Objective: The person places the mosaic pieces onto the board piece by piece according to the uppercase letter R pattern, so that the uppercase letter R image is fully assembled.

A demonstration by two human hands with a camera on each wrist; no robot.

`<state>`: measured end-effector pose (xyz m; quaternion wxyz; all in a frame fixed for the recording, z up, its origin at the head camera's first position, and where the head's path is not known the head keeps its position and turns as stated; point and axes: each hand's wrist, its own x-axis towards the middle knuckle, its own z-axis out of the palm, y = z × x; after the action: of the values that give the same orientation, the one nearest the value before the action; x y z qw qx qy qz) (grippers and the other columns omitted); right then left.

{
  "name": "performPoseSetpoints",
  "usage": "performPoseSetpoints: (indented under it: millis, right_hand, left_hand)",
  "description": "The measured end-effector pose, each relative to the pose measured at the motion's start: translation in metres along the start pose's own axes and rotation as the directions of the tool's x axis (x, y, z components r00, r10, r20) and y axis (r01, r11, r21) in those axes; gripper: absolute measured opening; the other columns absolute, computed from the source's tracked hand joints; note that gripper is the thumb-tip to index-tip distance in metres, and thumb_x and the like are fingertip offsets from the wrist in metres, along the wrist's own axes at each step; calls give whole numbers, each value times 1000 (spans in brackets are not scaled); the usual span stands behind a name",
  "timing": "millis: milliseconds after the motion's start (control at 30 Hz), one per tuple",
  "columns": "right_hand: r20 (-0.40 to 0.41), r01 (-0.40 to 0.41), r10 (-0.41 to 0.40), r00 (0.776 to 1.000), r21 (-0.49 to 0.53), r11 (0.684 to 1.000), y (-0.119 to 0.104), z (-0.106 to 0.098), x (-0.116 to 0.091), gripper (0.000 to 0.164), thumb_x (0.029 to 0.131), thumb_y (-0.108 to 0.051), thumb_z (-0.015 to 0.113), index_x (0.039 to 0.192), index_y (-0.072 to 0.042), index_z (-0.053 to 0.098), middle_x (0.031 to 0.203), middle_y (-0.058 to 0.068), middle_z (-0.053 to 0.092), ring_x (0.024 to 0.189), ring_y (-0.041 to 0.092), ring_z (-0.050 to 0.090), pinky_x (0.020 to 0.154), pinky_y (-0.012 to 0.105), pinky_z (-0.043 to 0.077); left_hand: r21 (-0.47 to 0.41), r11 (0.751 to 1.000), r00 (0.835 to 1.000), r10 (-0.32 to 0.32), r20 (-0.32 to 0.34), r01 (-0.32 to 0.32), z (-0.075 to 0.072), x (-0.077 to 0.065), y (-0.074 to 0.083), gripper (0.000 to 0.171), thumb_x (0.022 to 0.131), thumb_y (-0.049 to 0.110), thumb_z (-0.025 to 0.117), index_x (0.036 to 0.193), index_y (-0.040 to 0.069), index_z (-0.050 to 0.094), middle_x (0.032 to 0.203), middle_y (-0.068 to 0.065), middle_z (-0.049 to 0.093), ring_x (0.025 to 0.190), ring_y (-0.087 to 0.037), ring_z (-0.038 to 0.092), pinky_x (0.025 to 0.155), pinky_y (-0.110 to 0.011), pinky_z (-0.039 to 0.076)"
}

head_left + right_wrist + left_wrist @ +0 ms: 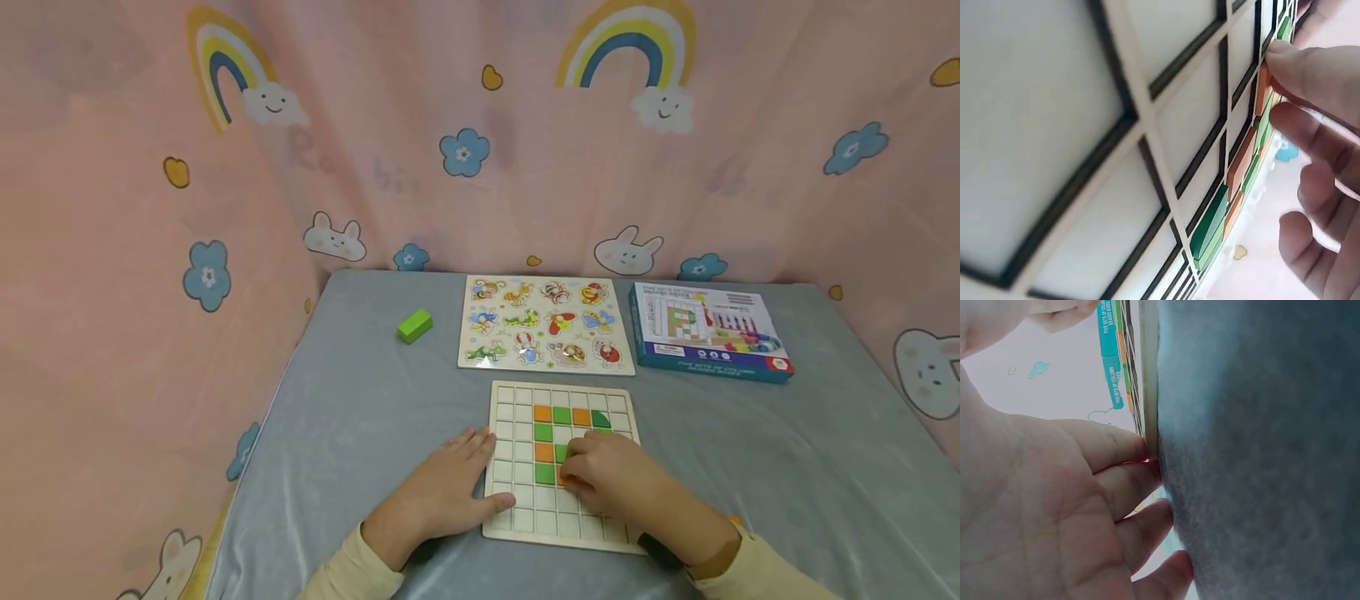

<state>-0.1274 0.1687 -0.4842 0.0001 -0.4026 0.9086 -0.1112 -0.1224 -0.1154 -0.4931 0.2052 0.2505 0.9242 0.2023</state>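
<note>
A square wooden grid board lies on the cloth, with orange and green tiles in some cells. My left hand rests at its left edge, fingers extended, thumb over the bottom left cells. In the left wrist view, the fingertips meet the board's side. My right hand is over the board's middle, thumb and index finger pinching an orange square tile at its cell. A dark green quarter-round tile ends the top row. The right hand hides several cells.
Behind the board lies an insect picture puzzle. A boxed game is at the back right, and a green block at the back left. Something small and orange shows beside the right forearm. A patterned pink curtain hangs behind the table.
</note>
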Motion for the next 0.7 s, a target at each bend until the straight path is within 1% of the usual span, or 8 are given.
performPoseSetpoints:
  millis: [133,267,333,433,500,533,633,700]
  right_hand:
    - [0,-21,21,1000,59,998,4,-1,-4,7,91,-15,85,99,-17,85,93,-9,70,82,10,64,72,34,58]
    - [-14,-91,93,996,124,988,12,-8,-17,10,95,-15,81,104,-17,84,95,-11,70,85,8,64,74,35,58]
    - [2,-128,129,992,157,979,17,-14,-26,10,97,-16,79,105,-17,84,95,-12,69,85,7,63,73,35,58]
    - [53,-202,195,979,187,961,26,-25,-42,11,99,-17,78,108,-15,83,98,-12,69,86,7,63,75,37,59]
    - [91,-267,254,963,185,946,32,-30,-53,11,98,-18,79,108,-15,83,99,-12,69,87,9,64,79,40,61]
    - [116,-303,286,951,180,936,35,-33,-59,13,98,-19,80,109,-16,83,99,-12,68,86,9,63,78,41,60]
    - [197,-416,384,902,164,894,43,-38,-76,17,98,-25,80,113,-17,82,101,-14,68,87,8,60,84,44,60]
    - [247,-463,419,874,163,871,48,-40,-87,20,98,-26,80,116,-17,82,102,-13,68,86,7,57,84,45,60]
  left_hand:
    - [7,1000,1000,2,-2,-2,2,1,-1,94,102,69,54,167,4,35,173,-9,29,160,-27,25,127,-47,26]
    - [6,1000,1000,0,2,0,3,1,-1,94,102,69,54,167,4,34,174,-9,28,160,-27,24,127,-48,26]
    - [3,1000,1000,3,4,-3,4,2,-1,94,102,69,54,167,4,34,174,-9,28,160,-27,24,127,-48,26]
    - [-7,1000,1000,8,2,-8,4,2,-1,94,102,68,55,167,4,34,174,-10,28,160,-28,24,127,-49,26]
    - [-13,1000,1000,12,-2,-12,4,3,-1,95,102,68,56,167,3,34,173,-10,29,160,-28,24,127,-49,26]
    - [-16,1000,1000,12,-2,-12,4,3,-1,95,102,68,56,167,3,34,174,-10,28,160,-28,24,127,-50,26]
    - [-17,1000,1000,9,2,-9,4,3,-2,95,102,68,57,167,3,33,174,-10,28,160,-28,23,127,-50,25]
    - [-16,1000,1000,4,7,-4,3,3,-2,95,102,68,57,167,3,33,174,-10,27,161,-28,22,127,-50,25]
